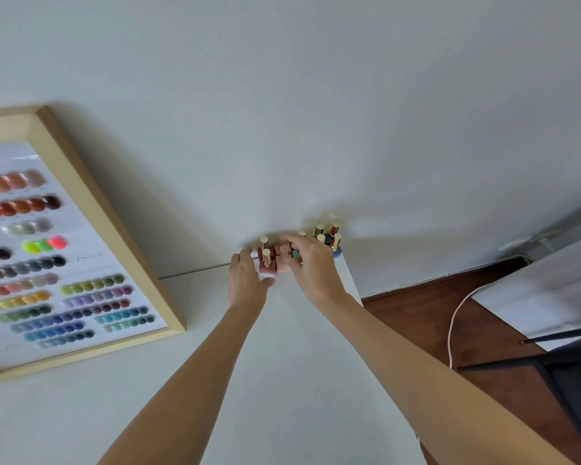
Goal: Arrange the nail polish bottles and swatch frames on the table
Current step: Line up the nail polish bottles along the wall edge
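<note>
Several nail polish bottles with gold caps stand in a cluster at the far right corner of the white table, against the wall. The nearest are pink bottles; darker ones stand behind to the right. My left hand cups the left side of the pink bottles with its fingers curled around them. From above and the right, my right hand lies over the cluster, fingers spread on the bottles. A wood swatch frame with rows of coloured nail swatches leans at the left.
The white wall rises directly behind the bottles. The table's right edge drops to a dark wood floor with a white cable. A dark chair stands at the lower right, near a white surface.
</note>
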{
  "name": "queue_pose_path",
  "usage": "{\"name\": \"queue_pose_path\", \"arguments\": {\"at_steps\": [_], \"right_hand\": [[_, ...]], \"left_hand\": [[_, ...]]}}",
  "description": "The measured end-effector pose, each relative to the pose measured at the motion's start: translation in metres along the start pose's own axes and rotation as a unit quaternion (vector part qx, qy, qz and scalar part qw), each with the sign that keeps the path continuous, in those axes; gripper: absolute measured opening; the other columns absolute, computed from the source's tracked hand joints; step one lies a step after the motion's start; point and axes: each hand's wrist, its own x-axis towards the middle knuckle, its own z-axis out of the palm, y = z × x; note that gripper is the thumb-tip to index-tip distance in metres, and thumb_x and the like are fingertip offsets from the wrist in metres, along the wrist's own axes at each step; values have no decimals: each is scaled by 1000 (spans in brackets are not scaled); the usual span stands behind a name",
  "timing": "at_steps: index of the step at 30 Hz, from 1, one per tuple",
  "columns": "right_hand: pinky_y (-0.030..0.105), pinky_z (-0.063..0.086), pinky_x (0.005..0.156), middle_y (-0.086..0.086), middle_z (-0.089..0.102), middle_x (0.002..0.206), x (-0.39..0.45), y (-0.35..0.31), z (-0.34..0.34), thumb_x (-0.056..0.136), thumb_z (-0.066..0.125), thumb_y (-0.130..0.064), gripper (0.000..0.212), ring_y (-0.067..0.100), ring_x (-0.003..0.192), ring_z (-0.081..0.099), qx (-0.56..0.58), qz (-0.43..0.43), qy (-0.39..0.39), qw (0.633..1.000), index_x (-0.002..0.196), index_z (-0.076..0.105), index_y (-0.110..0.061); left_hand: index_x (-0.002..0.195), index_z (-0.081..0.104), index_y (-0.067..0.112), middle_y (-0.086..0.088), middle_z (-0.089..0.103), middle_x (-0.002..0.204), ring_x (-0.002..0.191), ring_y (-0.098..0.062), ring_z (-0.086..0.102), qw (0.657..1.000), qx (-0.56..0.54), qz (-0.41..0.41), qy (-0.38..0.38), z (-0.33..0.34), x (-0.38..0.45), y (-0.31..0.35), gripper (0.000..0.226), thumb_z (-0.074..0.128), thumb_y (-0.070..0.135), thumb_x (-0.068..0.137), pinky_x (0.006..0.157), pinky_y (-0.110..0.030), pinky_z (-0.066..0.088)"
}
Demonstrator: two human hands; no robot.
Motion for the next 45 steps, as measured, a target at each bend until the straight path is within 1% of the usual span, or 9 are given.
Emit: {"name": "queue_pose_path", "arguments": {"at_steps": [4, 8, 14, 19, 25, 31, 39, 43, 45], "right_hand": [[7, 44, 60, 3, 67, 74, -26, 27, -13, 77, 72, -1, 14, 5, 64, 58, 46, 6, 118, 992, 88, 67, -8], [4, 37, 57, 1, 54, 70, -30, 58, -21, 71, 77, -1, 26, 7, 55, 46, 58, 103, 178, 977, 87, 59, -8], [4, 38, 67, 10, 50, 114, -10, 89, -18, 67, 82, -7, 69, 20, 73, 57, 31, 214, 46, 975, 127, 48, -4], [24, 41, 71, 14, 69, 86, 12, 88, -14, 61, 83, -13, 40, 27, 82, 63, -9, 188, 8, 982, 96, 66, -5], [25, 40, 72, 17, 70, 89, 17, 90, -8, 61, 83, -13, 36, 29, 86, 62, 2, 209, 13, 978, 93, 69, -4], [31, 52, 78, 16, 74, 88, 16, 89, -12, 63, 83, -10, 31, 28, 82, 67, 11, 194, 8, 981, 89, 71, -1], [23, 44, 71, 14, 74, 84, 14, 88, -13, 65, 81, -8, 22, 26, 78, 67, 20, 202, 5, 979, 84, 72, -2], [22, 43, 69, 14, 74, 86, 14, 87, -16, 67, 81, -9, 22, 20, 75, 64, 37, 211, -7, 977, 86, 72, -3], [20, 40, 65, 13, 75, 87, 13, 85, -18, 67, 81, -9, 22, 18, 75, 64, 41, 215, -15, 976, 86, 72, -3]], "left_hand": [[119, 54, 7, -12, 59, 115, 102, -30, 61, 1000, -9, -30, -4, 6, 6, 0, 57, 82, 11, 69, 90, -43, 51], [98, 62, 8, -9, 66, 96, 86, -23, 61, 999, -14, -40, 14, 13, 11, 1, 37, 83, 16, 69, 69, -29, 44], [92, 66, 6, -9, 69, 91, 85, -25, 64, 997, -12, -64, 30, 19, 18, 1, 32, 83, 22, 70, 66, -30, 46], [96, 65, 8, -10, 67, 95, 86, -24, 63, 998, -16, -55, 37, 26, 18, 5, 41, 83, 32, 69, 69, -29, 46], [83, 64, 8, -13, 65, 95, 78, -21, 57, 996, -19, -74, 51, 31, 16, 10, 36, 82, 37, 71, 64, -27, 40], [72, 65, 9, -9, 68, 83, 71, -20, 54, 993, -38, -87, 69, 34, 12, 13, 30, 83, 33, 69, 61, -28, 39], [64, 60, 13, -3, 63, 68, 65, -20, 56, 992, -54, -98, 65, 31, 9, 16, 29, 84, 29, 68, 57, -26, 38], [65, 59, 11, -8, 68, 73, 69, -23, 58, 993, -38, -98, 52, 27, 9, 18, 31, 83, 30, 69, 59, -28, 40], [78, 62, 4, -13, 69, 88, 80, -27, 61, 994, -22, -102, 36, 24, 8, 19, 35, 83, 31, 69, 65, -31, 44]]}}
